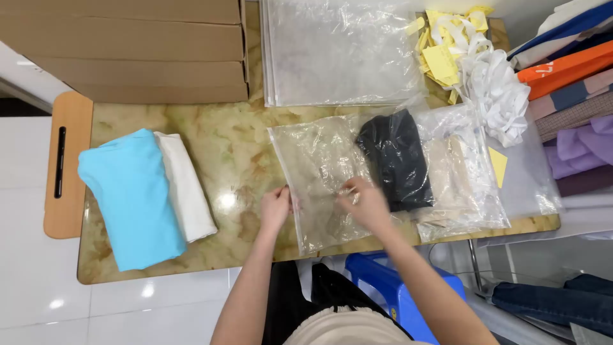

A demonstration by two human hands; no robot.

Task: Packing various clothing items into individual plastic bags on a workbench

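Observation:
A clear plastic bag (319, 172) lies flat on the marble-patterned table (236, 140). My left hand (276, 207) pinches its left edge near the zip strip. My right hand (365, 203) presses down on the bag's middle, fingers closed on the film. Right beside it lies a black folded garment (396, 156) partly under plastic, and a bagged beige garment (456, 179).
A folded light blue garment (131, 198) overlaps a white one (185, 185) at the table's left. Cardboard boxes (134, 48) and a stack of clear bags (338, 51) stand at the back. Yellow and white tags (472, 57) and stacked clothes (575, 96) fill the right. Below is a blue stool (396, 287).

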